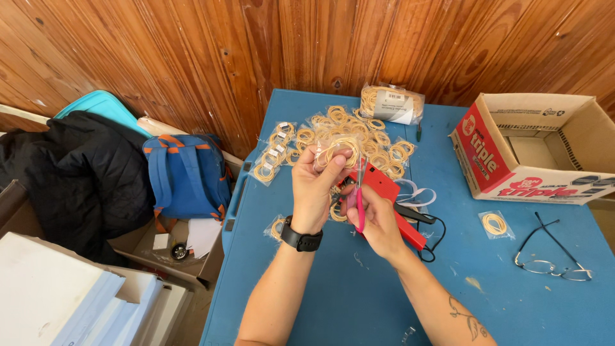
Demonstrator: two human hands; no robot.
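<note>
A: What is sitting nearest on the blue table [333, 301]?

B: The person's forearms are crossing it, and a black watch [301, 238] is wrapping the left wrist. Off to the right, a pair of glasses [556, 261] is lying folded open, with one loose packet [495, 223] of bands just beyond.

A: And the hands?

B: The right hand [379, 218] is closing around pink-handled scissors [360, 198], blades pointing up. The left hand [314, 182] is pinching a small clear bag of rubber bands [338, 152] between its fingertips, holding it above the table's middle.

A: Behind them?

B: A red sealer [391, 198] is lying under the hands. Farther on, a pile of filled packets [359, 138] is spreading out, then a larger bag of bands [392, 104] near the far edge. A cardboard box [535, 150] is standing open at the far right.
</note>
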